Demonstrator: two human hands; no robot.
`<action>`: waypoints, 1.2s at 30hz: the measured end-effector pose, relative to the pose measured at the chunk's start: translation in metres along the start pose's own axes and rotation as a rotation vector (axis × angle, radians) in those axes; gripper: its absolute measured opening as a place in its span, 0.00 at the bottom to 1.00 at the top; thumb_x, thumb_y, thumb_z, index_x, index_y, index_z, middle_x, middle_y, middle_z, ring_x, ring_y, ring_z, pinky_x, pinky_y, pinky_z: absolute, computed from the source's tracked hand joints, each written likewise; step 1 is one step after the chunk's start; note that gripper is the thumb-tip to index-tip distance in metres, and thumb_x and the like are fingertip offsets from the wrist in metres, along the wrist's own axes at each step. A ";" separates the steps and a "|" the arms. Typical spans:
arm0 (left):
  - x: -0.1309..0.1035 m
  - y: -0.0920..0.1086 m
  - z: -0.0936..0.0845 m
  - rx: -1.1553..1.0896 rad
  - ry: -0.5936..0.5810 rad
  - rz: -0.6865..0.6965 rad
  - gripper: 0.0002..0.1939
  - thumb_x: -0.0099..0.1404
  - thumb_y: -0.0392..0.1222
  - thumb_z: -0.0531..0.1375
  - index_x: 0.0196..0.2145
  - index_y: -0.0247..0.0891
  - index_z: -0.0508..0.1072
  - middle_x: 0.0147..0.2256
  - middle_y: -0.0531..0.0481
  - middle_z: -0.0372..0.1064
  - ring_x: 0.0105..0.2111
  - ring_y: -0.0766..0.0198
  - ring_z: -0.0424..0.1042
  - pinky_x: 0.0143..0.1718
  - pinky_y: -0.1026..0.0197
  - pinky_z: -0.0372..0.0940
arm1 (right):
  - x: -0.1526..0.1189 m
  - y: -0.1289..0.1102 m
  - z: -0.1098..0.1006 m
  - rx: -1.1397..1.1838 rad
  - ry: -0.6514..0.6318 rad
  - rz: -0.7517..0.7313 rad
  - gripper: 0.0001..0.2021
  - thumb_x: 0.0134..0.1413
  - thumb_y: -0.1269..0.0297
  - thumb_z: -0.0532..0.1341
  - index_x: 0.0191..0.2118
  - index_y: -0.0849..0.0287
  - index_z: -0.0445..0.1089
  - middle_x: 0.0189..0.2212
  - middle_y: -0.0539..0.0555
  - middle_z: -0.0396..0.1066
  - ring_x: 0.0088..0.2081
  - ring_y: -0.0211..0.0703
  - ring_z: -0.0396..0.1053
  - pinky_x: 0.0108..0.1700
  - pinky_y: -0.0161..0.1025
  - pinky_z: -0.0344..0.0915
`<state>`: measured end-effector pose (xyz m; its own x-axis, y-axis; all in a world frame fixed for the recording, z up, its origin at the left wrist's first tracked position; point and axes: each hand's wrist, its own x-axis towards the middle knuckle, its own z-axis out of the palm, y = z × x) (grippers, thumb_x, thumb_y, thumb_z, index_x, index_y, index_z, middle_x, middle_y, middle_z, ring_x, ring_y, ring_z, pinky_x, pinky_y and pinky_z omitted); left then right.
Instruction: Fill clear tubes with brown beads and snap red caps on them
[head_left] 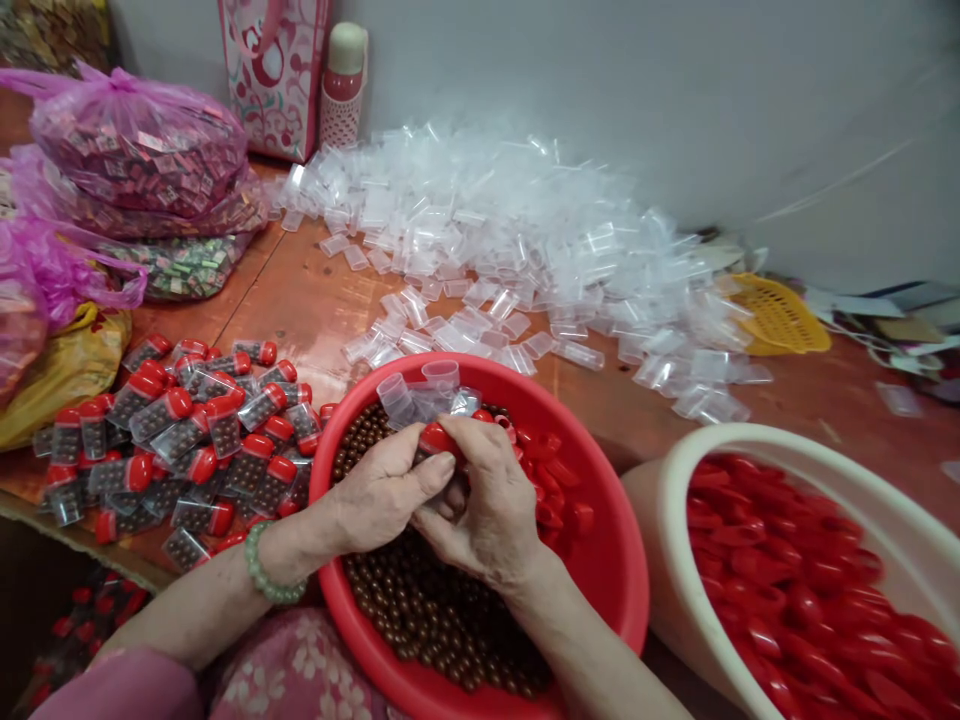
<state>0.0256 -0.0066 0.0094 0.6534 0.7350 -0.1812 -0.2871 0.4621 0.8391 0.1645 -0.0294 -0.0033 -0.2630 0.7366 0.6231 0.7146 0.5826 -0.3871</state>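
Note:
My left hand (390, 490) and my right hand (487, 500) meet above a red basin (607, 590). Between them they grip a small container with a red cap (436, 438); its body is mostly hidden by my fingers. Brown beads (450, 620) fill the near and left parts of the basin. Loose red caps (551, 490) lie on its right side, and several clear empty containers (397, 398) rest at its far edge. To the left, many bead-filled containers with red caps (180, 430) are piled on the wooden table (277, 300).
A heap of clear containers (495, 220) spreads along the wall. On the right stands a cream tub (675, 500) of red caps, with a yellow basket (780, 315) behind. Pink plastic bags (142, 140), a patterned bag (274, 80) and a bottle (343, 90) are at the back left.

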 end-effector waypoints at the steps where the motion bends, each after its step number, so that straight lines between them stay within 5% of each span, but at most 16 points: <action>1: 0.000 -0.001 -0.001 -0.030 -0.001 0.000 0.24 0.60 0.59 0.62 0.39 0.34 0.65 0.31 0.52 0.63 0.30 0.69 0.64 0.34 0.64 0.62 | 0.000 0.001 0.001 0.025 -0.014 0.016 0.33 0.51 0.65 0.63 0.63 0.58 0.53 0.44 0.61 0.67 0.44 0.53 0.69 0.44 0.50 0.71; 7: -0.013 0.014 -0.016 0.075 0.113 0.094 0.21 0.66 0.58 0.55 0.39 0.35 0.68 0.34 0.49 0.69 0.30 0.69 0.68 0.35 0.65 0.65 | -0.001 0.010 -0.012 0.091 -0.184 0.035 0.47 0.48 0.50 0.68 0.68 0.57 0.44 0.58 0.67 0.61 0.58 0.62 0.63 0.55 0.58 0.66; 12: -0.053 0.038 -0.047 0.935 0.479 0.283 0.16 0.71 0.49 0.50 0.47 0.36 0.68 0.41 0.46 0.73 0.38 0.63 0.72 0.43 0.60 0.66 | -0.009 0.021 -0.031 0.069 -0.237 0.227 0.24 0.55 0.57 0.64 0.57 0.55 0.65 0.47 0.60 0.73 0.46 0.54 0.73 0.50 0.51 0.71; 16: -0.075 0.040 -0.076 1.600 0.682 0.289 0.16 0.70 0.45 0.51 0.49 0.34 0.70 0.44 0.41 0.73 0.44 0.54 0.72 0.48 0.52 0.65 | -0.017 0.021 -0.049 0.122 -0.407 0.389 0.12 0.62 0.61 0.57 0.48 0.56 0.70 0.39 0.57 0.77 0.40 0.50 0.76 0.43 0.46 0.73; 19: -0.077 0.033 -0.096 1.805 0.696 0.258 0.15 0.68 0.45 0.53 0.46 0.33 0.72 0.44 0.37 0.73 0.47 0.47 0.69 0.50 0.46 0.64 | -0.024 0.018 -0.066 0.172 -0.572 0.448 0.11 0.62 0.62 0.56 0.47 0.56 0.71 0.40 0.55 0.77 0.41 0.48 0.76 0.44 0.44 0.73; 23: -0.072 0.029 -0.104 1.816 0.715 0.297 0.15 0.66 0.43 0.57 0.47 0.34 0.72 0.48 0.35 0.71 0.52 0.44 0.66 0.54 0.42 0.60 | -0.033 0.012 -0.074 0.283 -0.723 0.430 0.20 0.55 0.59 0.65 0.52 0.56 0.67 0.47 0.56 0.73 0.45 0.46 0.74 0.48 0.42 0.72; 27: -0.065 0.030 -0.080 1.694 0.639 0.472 0.14 0.65 0.41 0.58 0.48 0.36 0.71 0.48 0.40 0.72 0.51 0.50 0.68 0.55 0.46 0.62 | -0.042 0.007 -0.056 0.295 -0.744 0.472 0.26 0.50 0.62 0.68 0.55 0.58 0.63 0.44 0.56 0.71 0.38 0.43 0.73 0.43 0.42 0.74; 30: -0.056 0.027 -0.052 1.566 0.450 0.513 0.12 0.66 0.38 0.58 0.47 0.36 0.71 0.47 0.43 0.73 0.49 0.54 0.70 0.55 0.49 0.63 | -0.047 0.005 -0.042 0.281 -0.708 0.455 0.21 0.53 0.65 0.66 0.52 0.59 0.64 0.43 0.57 0.71 0.41 0.45 0.73 0.45 0.45 0.73; 36: -0.036 0.011 -0.019 1.268 -0.070 0.128 0.24 0.66 0.41 0.57 0.58 0.33 0.62 0.58 0.36 0.65 0.58 0.52 0.65 0.60 0.48 0.61 | -0.039 0.007 -0.045 0.333 -0.606 0.452 0.15 0.55 0.66 0.65 0.47 0.59 0.67 0.41 0.56 0.74 0.41 0.44 0.74 0.45 0.43 0.72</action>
<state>-0.0150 -0.0185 0.0154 0.7172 0.6935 -0.0684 0.4916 -0.4338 0.7551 0.2091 -0.0695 -0.0001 -0.3681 0.9264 -0.0792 0.6313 0.1864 -0.7528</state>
